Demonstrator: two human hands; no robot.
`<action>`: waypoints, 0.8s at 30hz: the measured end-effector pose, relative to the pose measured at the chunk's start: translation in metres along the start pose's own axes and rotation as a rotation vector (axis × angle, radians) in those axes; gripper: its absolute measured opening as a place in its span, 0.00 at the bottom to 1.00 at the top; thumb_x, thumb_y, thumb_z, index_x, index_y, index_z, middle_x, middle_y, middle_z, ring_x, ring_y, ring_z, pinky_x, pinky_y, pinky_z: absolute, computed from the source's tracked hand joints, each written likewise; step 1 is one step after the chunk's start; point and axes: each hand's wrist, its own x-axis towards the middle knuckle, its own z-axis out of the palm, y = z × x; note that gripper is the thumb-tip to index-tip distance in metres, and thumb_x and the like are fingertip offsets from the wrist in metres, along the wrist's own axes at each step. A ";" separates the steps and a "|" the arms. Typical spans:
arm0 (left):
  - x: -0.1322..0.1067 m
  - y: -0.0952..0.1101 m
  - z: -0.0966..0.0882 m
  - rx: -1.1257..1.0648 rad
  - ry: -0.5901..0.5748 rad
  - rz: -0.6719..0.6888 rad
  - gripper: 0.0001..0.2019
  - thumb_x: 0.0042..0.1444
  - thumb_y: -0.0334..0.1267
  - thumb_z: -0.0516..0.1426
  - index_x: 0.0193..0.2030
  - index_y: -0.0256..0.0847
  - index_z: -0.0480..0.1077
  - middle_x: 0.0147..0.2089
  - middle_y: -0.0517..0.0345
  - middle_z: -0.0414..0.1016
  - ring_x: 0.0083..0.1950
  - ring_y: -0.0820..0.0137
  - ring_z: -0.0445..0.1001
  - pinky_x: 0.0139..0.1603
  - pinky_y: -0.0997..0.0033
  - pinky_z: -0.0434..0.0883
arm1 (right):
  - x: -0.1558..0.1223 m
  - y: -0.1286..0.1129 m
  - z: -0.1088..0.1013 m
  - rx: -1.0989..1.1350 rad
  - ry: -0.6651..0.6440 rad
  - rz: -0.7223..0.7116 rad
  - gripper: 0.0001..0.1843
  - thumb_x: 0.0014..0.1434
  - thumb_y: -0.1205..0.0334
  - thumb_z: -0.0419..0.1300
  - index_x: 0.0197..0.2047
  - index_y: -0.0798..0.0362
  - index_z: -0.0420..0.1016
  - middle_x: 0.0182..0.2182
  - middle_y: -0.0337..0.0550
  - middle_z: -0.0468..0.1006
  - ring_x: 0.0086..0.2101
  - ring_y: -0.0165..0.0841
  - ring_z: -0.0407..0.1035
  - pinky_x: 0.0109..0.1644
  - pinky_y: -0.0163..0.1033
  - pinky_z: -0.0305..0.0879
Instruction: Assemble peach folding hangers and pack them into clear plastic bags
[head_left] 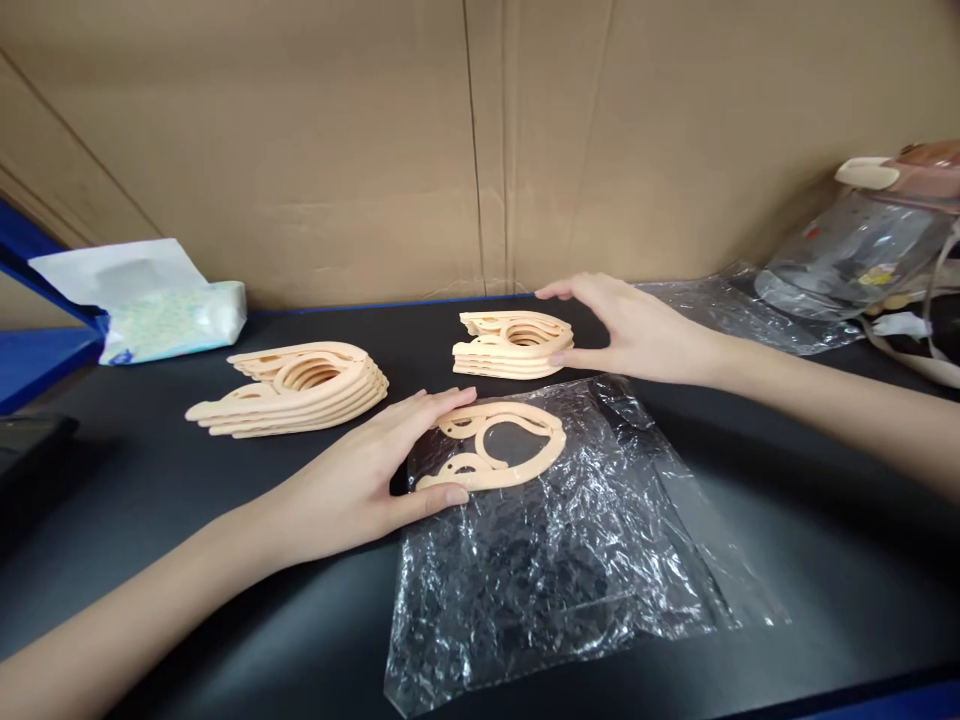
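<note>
A beige plastic folding hanger (525, 470), folded up, lies at the upper end of a clear plastic bag (540, 570). My left hand (367, 470) spans its left end, thumb on the near arm and fingers along the far arm. Behind it is a small stack of the same hangers (502, 362). At that stack's right side, my right hand (630, 330) has its thumb touching the edge while the fingers stay spread apart behind. Another stack of folded hangers (330, 390) sits to the left, beyond my left hand.
A pack of wipes (172, 320) stands at the back left against the cardboard wall (337, 150). At the right are a clear jug (855, 250) and more crumpled plastic film (712, 300). A dark object (30, 445) rests at the left edge of the black table (300, 640).
</note>
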 end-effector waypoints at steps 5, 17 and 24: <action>-0.002 -0.001 0.001 0.016 0.002 0.019 0.39 0.60 0.59 0.57 0.73 0.57 0.45 0.75 0.57 0.54 0.73 0.53 0.57 0.73 0.44 0.55 | 0.028 -0.004 0.008 -0.028 -0.134 0.041 0.50 0.50 0.37 0.65 0.68 0.57 0.58 0.61 0.58 0.70 0.57 0.54 0.65 0.60 0.60 0.60; 0.000 -0.004 0.002 0.011 0.016 0.059 0.41 0.59 0.60 0.58 0.74 0.53 0.46 0.75 0.52 0.54 0.72 0.49 0.58 0.71 0.43 0.57 | 0.014 -0.013 -0.013 0.005 0.072 0.054 0.45 0.53 0.45 0.65 0.68 0.56 0.56 0.53 0.52 0.75 0.51 0.47 0.69 0.59 0.54 0.62; -0.004 -0.007 0.001 0.064 0.026 0.083 0.47 0.55 0.62 0.60 0.75 0.58 0.41 0.76 0.55 0.50 0.74 0.46 0.54 0.70 0.40 0.59 | -0.056 -0.006 -0.059 -0.306 -0.102 0.082 0.38 0.56 0.49 0.63 0.66 0.50 0.60 0.55 0.54 0.74 0.51 0.50 0.68 0.52 0.51 0.66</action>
